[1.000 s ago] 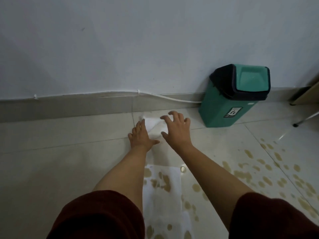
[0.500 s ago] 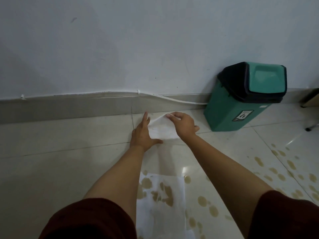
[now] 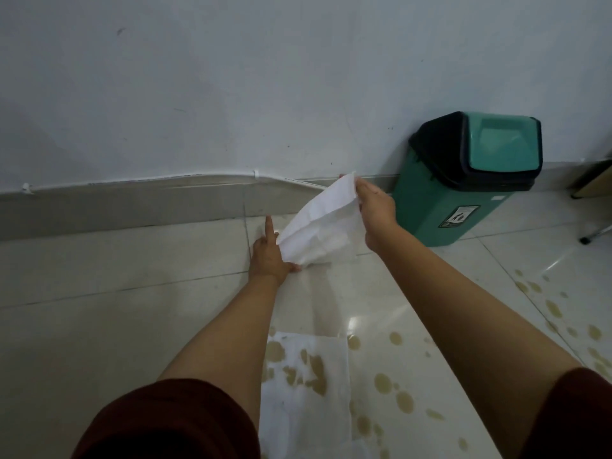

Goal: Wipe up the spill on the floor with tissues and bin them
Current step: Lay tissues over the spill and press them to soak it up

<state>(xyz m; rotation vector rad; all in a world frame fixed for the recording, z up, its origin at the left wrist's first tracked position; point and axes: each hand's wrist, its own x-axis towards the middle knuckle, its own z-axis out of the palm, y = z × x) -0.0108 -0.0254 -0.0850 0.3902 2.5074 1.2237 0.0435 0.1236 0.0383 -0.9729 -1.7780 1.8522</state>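
Pinching the top edge of a clean white tissue (image 3: 323,226) with my right hand (image 3: 376,207), I've got the sheet raised off the floor (image 3: 99,309) so it hangs in a slanted fold. My left hand (image 3: 270,256) sits flat at the sheet's lower corner, fingers straight, index pointing toward the skirting, thumb touching the bottom edge of the tissue; it curls round nothing. The lifted tissue is near the wall, just left of the green bin (image 3: 463,193), which stands against the skirting with its swing lid tilted (black collar, teal flap).

Closer to me, between my forearms, a second tissue (image 3: 308,392) lies spread flat on the tiles, blotched with brown patches in its upper half. To its right the spill (image 3: 404,399) shows as scattered brown drops across the glossy floor, running out toward the right edge of view, well apart from the sheet I'm holding. Dark red sleeves (image 3: 172,422) frame the bottom corners. A white cable (image 3: 165,180) runs along the top of the skirting behind my hands. At far right, a metal furniture leg (image 3: 596,234) touches the floor.
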